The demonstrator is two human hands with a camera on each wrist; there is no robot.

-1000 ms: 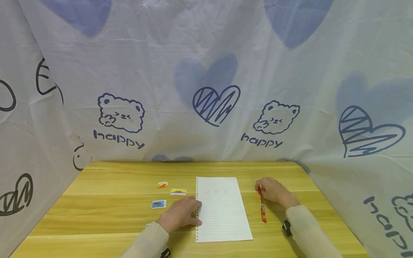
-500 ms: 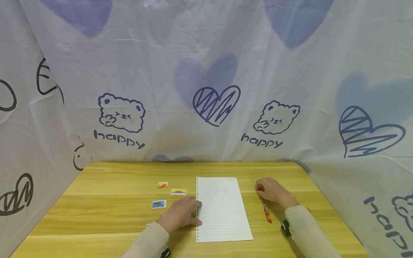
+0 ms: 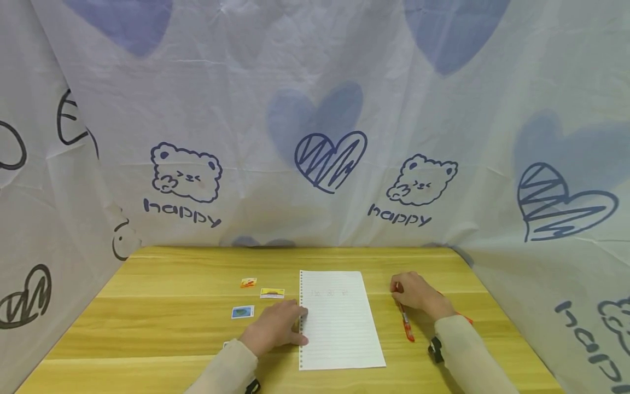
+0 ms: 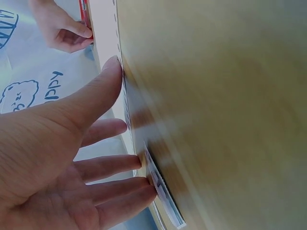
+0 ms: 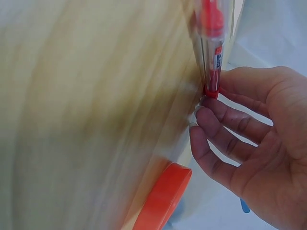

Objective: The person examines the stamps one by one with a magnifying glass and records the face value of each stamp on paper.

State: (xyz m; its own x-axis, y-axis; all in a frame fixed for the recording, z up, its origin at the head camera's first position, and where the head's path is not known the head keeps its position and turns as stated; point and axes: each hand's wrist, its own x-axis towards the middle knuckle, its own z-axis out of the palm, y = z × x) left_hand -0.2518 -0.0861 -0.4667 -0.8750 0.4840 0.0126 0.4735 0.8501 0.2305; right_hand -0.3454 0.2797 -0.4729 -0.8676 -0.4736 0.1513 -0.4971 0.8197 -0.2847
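Observation:
A lined sheet of paper (image 3: 339, 328) with punched holes down its left side lies mid-table, faint marks written near its top. My left hand (image 3: 276, 325) rests at that holed edge, fingers extended and thumb on the margin. In the left wrist view, a small picture card (image 4: 163, 189) lies right by its fingertips. To the right of the sheet, my right hand (image 3: 418, 293) pinches the far end of a red pen (image 3: 407, 325) between thumb and fingers. The pen's other end points toward me; its pinched end is partly hidden by the fingers.
Left of the paper lie several small picture cards: a yellow-orange card (image 3: 248, 283), a yellow card (image 3: 272, 293) and a blue card (image 3: 243, 312). An orange-red object with a curved edge (image 5: 165, 196) sits beyond the right hand. A printed cloth (image 3: 256, 137) hangs behind the table.
The pen's near end has swung slightly to the right since one second ago, its far end still in my right hand. My left hand and the paper have stayed put.

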